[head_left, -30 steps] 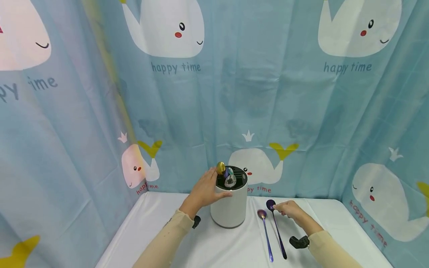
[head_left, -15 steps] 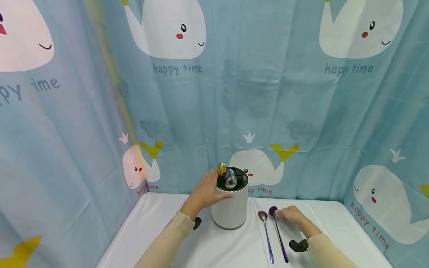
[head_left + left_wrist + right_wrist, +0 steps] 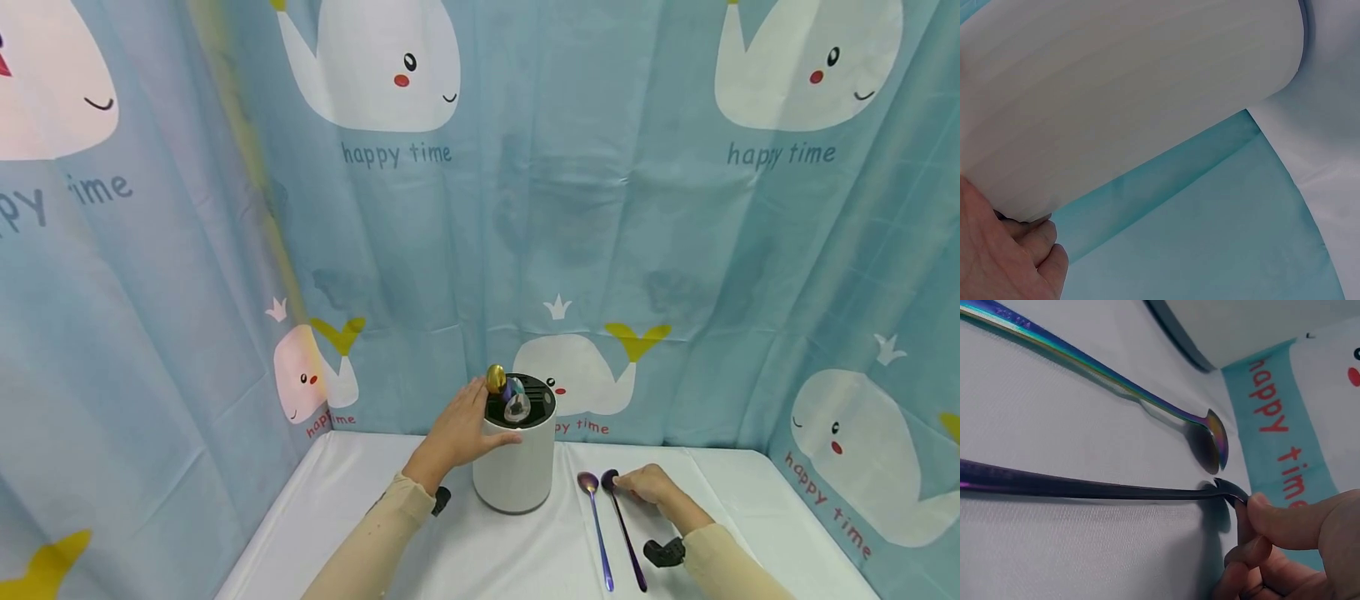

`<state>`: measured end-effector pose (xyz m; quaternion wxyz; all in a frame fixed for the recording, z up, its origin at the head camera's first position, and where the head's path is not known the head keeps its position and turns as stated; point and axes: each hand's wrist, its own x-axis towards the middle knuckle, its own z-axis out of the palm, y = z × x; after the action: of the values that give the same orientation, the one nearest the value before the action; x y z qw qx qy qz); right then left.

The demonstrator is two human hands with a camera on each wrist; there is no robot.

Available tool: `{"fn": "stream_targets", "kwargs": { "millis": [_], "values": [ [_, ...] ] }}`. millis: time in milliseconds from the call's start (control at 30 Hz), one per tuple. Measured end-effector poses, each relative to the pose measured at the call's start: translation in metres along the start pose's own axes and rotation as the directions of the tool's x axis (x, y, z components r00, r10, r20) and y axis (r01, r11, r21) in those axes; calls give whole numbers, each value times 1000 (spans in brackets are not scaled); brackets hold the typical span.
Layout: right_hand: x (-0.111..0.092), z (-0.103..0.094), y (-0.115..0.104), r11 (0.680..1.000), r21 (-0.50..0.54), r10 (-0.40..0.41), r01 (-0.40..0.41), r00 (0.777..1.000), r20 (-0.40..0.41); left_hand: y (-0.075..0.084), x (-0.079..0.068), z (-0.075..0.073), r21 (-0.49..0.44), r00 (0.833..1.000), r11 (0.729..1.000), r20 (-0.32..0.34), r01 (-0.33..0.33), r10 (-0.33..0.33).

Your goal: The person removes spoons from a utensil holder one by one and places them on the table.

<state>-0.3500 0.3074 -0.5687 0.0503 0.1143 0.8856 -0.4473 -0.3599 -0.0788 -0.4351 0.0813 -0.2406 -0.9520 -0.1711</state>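
Observation:
My left hand (image 3: pixel 457 425) grips the upper left side of a white cylindrical utensil holder (image 3: pixel 513 475), thumb across its front. In the left wrist view, curled fingers (image 3: pixel 1041 244) touch the holder's end. From the holder's black slotted top (image 3: pixel 538 402) stick up a gold spoon (image 3: pixel 496 379), a silver spoon (image 3: pixel 517 407) and something bluish-purple behind them. My right hand (image 3: pixel 651 483) pinches the bowl edge of a dark purple long-handled spoon (image 3: pixel 1116 489) lying on the cloth. To its left, apart from it, lies a rainbow-coloured long-handled spoon (image 3: pixel 599 533).
A white cloth (image 3: pixel 360 533) covers the table. Blue curtains (image 3: pixel 480 250) with printed whales hang behind the table and along both sides. The holder stands near the back edge, left of the two spoons.
My right hand has drawn the dark spoon a little towards me, so its bowl is now about level with the rainbow spoon's. My left hand stays on the holder.

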Motion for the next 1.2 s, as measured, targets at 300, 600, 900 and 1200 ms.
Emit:
{"fn": "stream_targets", "kwargs": {
  "millis": [300,600,900,1200],
  "values": [
    [-1,-1,5,999,-37,-8,8,1000,-23,0,0,1,9,1000,1000,2,1,-1],
    [0,-1,13,1000,12,-12,13,1000,-18,0,0,3,2,1000,1000,19,13,-13],
    [-2,-5,16,999,-14,-50,50,998,-43,-1,0,2,0,999,1000,30,14,-14],
    [-2,-17,1,991,37,-126,130,988,-91,-1,1,0,-14,1000,1000,15,12,-12]
  ]
}}
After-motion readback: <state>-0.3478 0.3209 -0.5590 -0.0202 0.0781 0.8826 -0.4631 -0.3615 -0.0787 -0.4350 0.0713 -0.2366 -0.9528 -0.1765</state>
